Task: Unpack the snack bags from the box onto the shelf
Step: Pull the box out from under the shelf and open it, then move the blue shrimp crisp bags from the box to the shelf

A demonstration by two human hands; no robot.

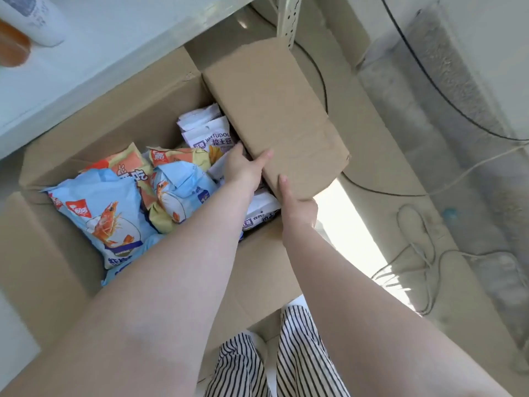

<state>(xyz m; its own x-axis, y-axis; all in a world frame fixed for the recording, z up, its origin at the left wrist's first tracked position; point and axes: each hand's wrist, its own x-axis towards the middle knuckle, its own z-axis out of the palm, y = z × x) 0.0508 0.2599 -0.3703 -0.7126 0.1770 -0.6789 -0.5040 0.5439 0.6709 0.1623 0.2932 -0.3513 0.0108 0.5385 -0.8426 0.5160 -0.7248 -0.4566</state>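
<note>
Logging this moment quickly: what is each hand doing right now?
Left hand: grips the edge of the box flap, thumb on top.
Right hand: holds the same flap's near edge.

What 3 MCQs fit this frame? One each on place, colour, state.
1. Where are the snack bags?
A. On the shelf
B. In the cardboard box
C. On the floor

2. Main colour of the big shrimp-picture bag?
A. Light blue
B. Green
C. Black

3. What is the right hand doing?
A. Hanging idle
B. Lifting a bottle
C. Holding the box flap

Key: B, the bags lie inside the cardboard box. A, the shrimp-picture bag is light blue. C, the right hand grips the near end of the box flap, which the left hand holds too.
</note>
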